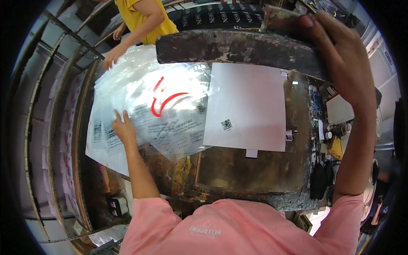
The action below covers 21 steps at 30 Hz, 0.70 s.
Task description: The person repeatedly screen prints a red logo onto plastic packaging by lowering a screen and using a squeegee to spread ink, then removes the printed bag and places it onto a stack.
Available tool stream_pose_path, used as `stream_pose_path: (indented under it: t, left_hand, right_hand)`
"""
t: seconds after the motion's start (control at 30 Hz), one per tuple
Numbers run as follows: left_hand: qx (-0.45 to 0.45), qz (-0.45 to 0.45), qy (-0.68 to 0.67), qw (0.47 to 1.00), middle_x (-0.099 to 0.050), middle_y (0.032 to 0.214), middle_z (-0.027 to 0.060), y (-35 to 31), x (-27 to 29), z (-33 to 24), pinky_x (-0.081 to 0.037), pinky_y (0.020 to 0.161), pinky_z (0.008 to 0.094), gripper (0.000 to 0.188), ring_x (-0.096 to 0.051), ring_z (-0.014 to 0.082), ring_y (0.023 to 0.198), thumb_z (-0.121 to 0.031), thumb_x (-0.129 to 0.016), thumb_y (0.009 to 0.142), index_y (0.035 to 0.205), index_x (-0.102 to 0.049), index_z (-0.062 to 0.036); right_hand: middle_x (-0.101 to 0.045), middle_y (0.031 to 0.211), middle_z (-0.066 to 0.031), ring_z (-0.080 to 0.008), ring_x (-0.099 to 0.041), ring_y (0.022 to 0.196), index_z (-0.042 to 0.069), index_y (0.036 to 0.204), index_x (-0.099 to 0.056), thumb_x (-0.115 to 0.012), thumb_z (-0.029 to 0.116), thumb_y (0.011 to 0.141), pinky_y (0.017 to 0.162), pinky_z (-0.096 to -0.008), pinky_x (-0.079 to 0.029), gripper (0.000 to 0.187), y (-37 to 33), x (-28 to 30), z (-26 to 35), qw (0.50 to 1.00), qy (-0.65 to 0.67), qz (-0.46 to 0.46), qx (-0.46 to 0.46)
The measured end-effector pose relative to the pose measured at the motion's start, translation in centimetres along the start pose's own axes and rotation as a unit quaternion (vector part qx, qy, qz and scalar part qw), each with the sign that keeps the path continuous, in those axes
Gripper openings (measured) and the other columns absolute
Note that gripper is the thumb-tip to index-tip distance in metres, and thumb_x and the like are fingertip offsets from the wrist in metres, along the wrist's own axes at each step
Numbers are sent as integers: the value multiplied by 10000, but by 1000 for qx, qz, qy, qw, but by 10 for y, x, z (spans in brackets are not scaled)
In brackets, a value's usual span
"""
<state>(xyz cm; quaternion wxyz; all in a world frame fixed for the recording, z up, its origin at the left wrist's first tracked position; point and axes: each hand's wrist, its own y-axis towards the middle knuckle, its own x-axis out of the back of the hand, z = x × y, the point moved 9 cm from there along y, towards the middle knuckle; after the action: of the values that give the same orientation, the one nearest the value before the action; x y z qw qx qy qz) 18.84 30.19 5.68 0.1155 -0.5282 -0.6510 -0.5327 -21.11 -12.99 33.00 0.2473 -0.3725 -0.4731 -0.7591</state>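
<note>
The right hand (pixel 343 55) is closed around the right end of a long dark bar (pixel 238 47), by which a small brown block (pixel 284 19) is also seen under a fingertip. The bar is held raised, stretching leftward from that hand, and its worn face is marked with paint stains.

The left hand (pixel 123 128) is held open, with thumb and forefinger apart, over a loose pile of clear plastic bags (pixel 140 100). Whether a bag is touched by it cannot be told. The pile is spread mostly beyond and to the right of the left hand; a curved red mark (pixel 158 112) and dark lettering are shown through the plastic.

Between the two hands, nearer the body than the bar, a white sheet (pixel 246 100) is laid on a stained table (pixel 255 172). Its left edge is met by the bags, and a small black-and-white square (pixel 226 124) is seen toward its near left corner.

Beyond the left hand, the far side of the pile is reached by a co-worker's hand (pixel 113 57), below a yellow shirt (pixel 165 26). To the left of the left hand, a rack (pixel 77 148) is seen with bags on its shelves.
</note>
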Motion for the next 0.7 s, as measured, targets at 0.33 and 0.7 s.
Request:
stream_pose_path:
  t: [0.33, 0.7]
  left_hand:
    - [-401, 374, -102, 830, -315, 1649, 286, -290, -49, -337, -136, 1241, 676, 1163, -242, 518, 1537, -904, -623, 754, 1577, -471, -97]
    - [-467, 394, -183, 770, -433, 1564, 261, -330, -42, -404, -183, 1221, 689, 1074, -375, 484, 1465, -872, -661, 733, 1476, -588, -100]
  right_hand:
    - [-667, 757, -104, -202, -628, 684, 30, 858, -666, -396, 703, 1061, 643, -371, -551, 753, 13, 8, 30, 940, -113, 176, -269]
    - [-642, 759, -122, -256, -617, 707, 25, 872, -653, -457, 650, 1044, 666, -391, -519, 677, -14, -7, -18, 997, -69, 0, 23]
